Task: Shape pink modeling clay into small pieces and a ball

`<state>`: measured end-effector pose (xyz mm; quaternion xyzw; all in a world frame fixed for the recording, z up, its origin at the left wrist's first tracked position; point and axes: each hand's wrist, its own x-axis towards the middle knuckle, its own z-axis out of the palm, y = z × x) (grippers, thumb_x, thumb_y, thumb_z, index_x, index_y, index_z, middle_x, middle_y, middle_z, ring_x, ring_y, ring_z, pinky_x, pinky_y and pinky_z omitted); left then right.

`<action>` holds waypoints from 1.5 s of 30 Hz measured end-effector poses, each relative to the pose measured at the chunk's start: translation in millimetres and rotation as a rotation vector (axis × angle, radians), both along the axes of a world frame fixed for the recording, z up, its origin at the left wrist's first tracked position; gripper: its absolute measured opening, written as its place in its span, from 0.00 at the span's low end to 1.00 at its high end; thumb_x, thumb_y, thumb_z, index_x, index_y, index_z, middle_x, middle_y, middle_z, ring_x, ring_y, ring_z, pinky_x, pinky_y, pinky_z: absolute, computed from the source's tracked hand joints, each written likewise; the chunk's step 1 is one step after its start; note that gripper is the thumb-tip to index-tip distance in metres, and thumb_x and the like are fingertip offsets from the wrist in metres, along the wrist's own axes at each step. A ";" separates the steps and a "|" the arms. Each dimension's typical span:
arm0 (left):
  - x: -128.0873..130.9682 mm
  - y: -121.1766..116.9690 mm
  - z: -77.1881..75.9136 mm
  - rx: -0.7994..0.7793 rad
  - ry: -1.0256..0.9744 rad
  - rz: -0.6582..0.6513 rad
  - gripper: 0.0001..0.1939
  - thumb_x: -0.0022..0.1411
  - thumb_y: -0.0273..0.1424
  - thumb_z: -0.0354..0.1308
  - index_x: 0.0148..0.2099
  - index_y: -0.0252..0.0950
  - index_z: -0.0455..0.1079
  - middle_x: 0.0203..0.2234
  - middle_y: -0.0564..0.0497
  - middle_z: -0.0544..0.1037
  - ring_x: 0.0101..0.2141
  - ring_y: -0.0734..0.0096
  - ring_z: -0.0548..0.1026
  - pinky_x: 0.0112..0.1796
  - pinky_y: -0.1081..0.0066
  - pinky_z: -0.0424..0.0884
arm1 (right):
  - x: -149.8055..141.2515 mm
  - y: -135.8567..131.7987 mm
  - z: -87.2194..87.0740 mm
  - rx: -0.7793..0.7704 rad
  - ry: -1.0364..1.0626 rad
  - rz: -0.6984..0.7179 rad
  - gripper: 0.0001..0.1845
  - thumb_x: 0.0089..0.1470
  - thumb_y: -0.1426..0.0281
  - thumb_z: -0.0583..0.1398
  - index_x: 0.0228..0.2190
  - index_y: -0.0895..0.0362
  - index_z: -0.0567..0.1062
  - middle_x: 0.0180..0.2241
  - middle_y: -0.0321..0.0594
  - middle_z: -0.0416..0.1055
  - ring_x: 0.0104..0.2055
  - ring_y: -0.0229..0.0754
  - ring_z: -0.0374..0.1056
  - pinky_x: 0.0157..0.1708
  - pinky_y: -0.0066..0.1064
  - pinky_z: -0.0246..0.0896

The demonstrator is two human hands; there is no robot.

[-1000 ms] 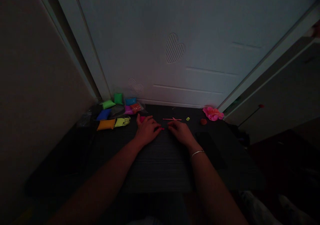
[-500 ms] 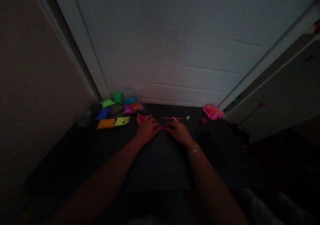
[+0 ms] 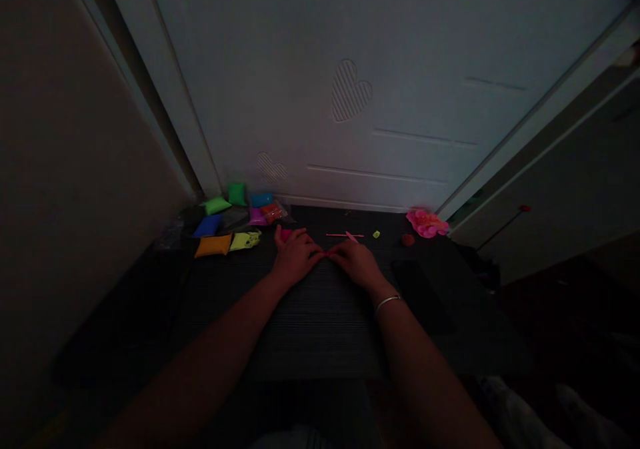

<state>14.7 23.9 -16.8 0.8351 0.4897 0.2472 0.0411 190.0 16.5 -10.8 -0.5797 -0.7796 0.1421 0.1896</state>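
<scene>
Fingertips of my left hand (image 3: 296,260) and my right hand (image 3: 357,261) meet over the dark table, pinching a small piece of pink modelling clay (image 3: 327,255) between them. A larger pink lump (image 3: 286,234) shows behind the fingers of my left hand, partly hidden; whether they hold it I cannot tell. Just beyond my right hand lie a thin pink modelling tool (image 3: 340,236) and a flat pink tool (image 3: 351,237), its lower part covered by the hand. The room is dim, so the clay's exact shape is unclear.
Several coloured clay packets, among them an orange one (image 3: 213,245) and a blue one (image 3: 208,225), lie at the back left. A small yellow piece (image 3: 376,234), a reddish lump (image 3: 407,240) and a pink petalled shape (image 3: 427,223) sit at the back right. A dark flat rectangle (image 3: 420,296) lies right of my wrist.
My fingertips have shifted very slightly around the small pink clay, and less of it shows between them. The other things on the table stay in place.
</scene>
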 end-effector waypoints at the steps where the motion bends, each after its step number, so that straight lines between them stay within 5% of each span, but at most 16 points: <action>1: -0.1 0.0 0.1 -0.002 -0.002 0.001 0.10 0.56 0.39 0.52 0.35 0.47 0.73 0.34 0.53 0.75 0.50 0.58 0.62 0.52 0.42 0.31 | 0.2 0.0 -0.3 0.002 -0.004 0.002 0.09 0.50 0.65 0.57 0.32 0.51 0.76 0.34 0.37 0.73 0.37 0.41 0.68 0.37 0.32 0.61; 8: -1.9 0.3 -1.1 -0.013 -0.014 0.007 0.10 0.56 0.40 0.52 0.34 0.48 0.74 0.35 0.53 0.75 0.50 0.57 0.62 0.51 0.42 0.30 | 6.1 0.9 -4.7 -0.030 0.149 0.027 0.14 0.50 0.68 0.56 0.39 0.54 0.73 0.37 0.38 0.74 0.38 0.40 0.69 0.38 0.33 0.62; 17: -0.4 -1.4 0.2 -0.013 -0.014 0.007 0.09 0.56 0.40 0.53 0.35 0.48 0.73 0.35 0.53 0.75 0.51 0.57 0.61 0.52 0.42 0.30 | 2.3 1.8 -4.0 -0.021 0.133 -0.024 0.11 0.51 0.65 0.54 0.31 0.52 0.76 0.32 0.35 0.74 0.34 0.38 0.69 0.36 0.31 0.62; 29: -2.0 1.7 -2.3 -0.006 -0.068 0.049 0.12 0.60 0.36 0.46 0.39 0.45 0.71 0.37 0.53 0.76 0.50 0.60 0.64 0.52 0.44 0.35 | 3.6 3.8 -1.8 0.008 0.160 -0.073 0.14 0.53 0.64 0.52 0.31 0.55 0.76 0.31 0.39 0.74 0.33 0.40 0.68 0.33 0.29 0.60; 45: -11.9 -4.5 3.9 0.101 0.084 0.024 0.15 0.57 0.30 0.51 0.44 0.52 0.70 0.45 0.51 0.71 0.55 0.54 0.55 0.52 0.42 0.34 | 3.3 -13.9 18.5 0.047 -0.129 0.091 0.18 0.56 0.61 0.49 0.45 0.47 0.70 0.37 0.40 0.66 0.48 0.44 0.61 0.43 0.32 0.57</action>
